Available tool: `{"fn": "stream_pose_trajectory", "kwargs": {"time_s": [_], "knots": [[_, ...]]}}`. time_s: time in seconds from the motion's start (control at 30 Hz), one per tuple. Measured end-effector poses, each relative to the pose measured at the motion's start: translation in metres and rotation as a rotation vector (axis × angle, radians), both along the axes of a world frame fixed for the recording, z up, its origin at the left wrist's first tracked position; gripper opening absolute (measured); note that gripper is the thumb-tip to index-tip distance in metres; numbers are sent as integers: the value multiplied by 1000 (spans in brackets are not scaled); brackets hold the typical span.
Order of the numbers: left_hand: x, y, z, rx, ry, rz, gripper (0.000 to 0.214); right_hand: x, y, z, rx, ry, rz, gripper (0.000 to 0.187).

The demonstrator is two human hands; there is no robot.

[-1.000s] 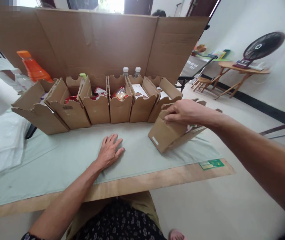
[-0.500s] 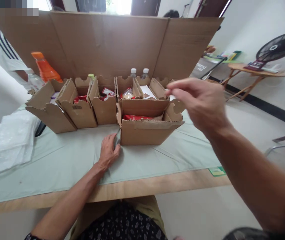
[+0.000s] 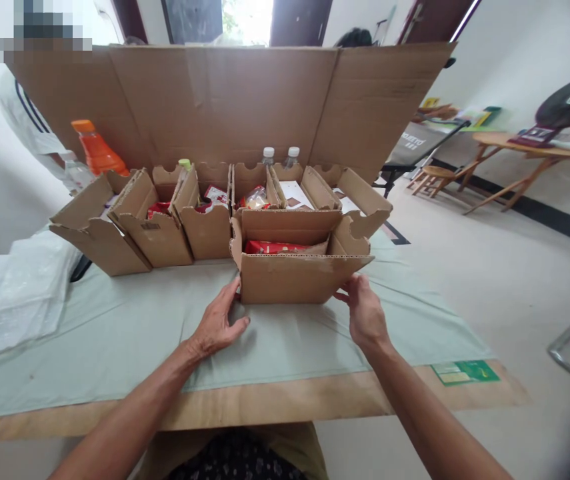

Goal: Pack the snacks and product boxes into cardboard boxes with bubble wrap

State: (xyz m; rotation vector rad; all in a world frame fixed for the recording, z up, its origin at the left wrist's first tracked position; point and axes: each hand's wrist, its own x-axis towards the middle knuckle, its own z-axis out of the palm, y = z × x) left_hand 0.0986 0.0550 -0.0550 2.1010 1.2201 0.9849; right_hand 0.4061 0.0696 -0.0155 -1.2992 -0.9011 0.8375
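A small open cardboard box point(image 3: 295, 277) with a red packet point(image 3: 275, 247) inside stands on the pale green cloth point(image 3: 129, 333) in front of me. My left hand point(image 3: 219, 323) rests on the cloth, fingers spread, touching the box's left lower corner. At the box's right lower corner, my right hand point(image 3: 365, 317) touches it with its fingertips, fingers loosely apart. Neither hand grips anything.
A row of open cardboard boxes point(image 3: 159, 223) with snacks stands behind, backed by a tall cardboard sheet point(image 3: 225, 100). An orange bottle point(image 3: 95, 148) and two capped bottles point(image 3: 279, 155) rise behind. White plastic bags point(image 3: 15, 300) lie left. Another person in white point(image 3: 29, 127) stands far left. A fan and wooden table point(image 3: 539, 143) are right.
My right hand came down from the air above the box to its right lower corner. My left hand shifted slightly and opened against the left corner. The box stays put.
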Motion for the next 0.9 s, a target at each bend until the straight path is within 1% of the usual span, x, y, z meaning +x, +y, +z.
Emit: {"fn": "stream_pose_trajectory", "kwargs": {"time_s": [0.1, 0.2, 0.27, 0.33, 0.47, 0.53, 0.67, 0.77, 0.83, 0.9], "knots": [[-5, 1, -2, -26, 46, -70, 94, 4, 2, -8, 56, 17, -48, 71], [-6, 1, -6, -57, 61, -117, 100, 6, 3, -21, 139, 77, -113, 62], [-5, 0, -7, -77, 43, -125, 100, 5, 2, -31, 152, 107, -117, 56], [-4, 0, -7, -85, 16, -101, 97, 3, 0, -39, 141, 109, -95, 52], [-1, -1, -3, -80, -53, 19, 87, 0, -5, -47, 122, 47, -9, 51], [0, -1, -2, -80, -84, 60, 85, 0, -6, -50, 114, -3, 15, 54], [3, 0, 0, -85, -105, 101, 83, 5, -5, -52, 90, -75, 48, 58], [6, 1, 6, -99, -96, 122, 79, 6, -6, -50, 53, -126, 97, 62], [4, -1, 14, -103, -75, 134, 71, 4, -7, -48, 28, -187, 61, 65], [-6, -6, 23, -93, -55, 168, 60, 0, -7, -45, 19, -236, -29, 62]]}}
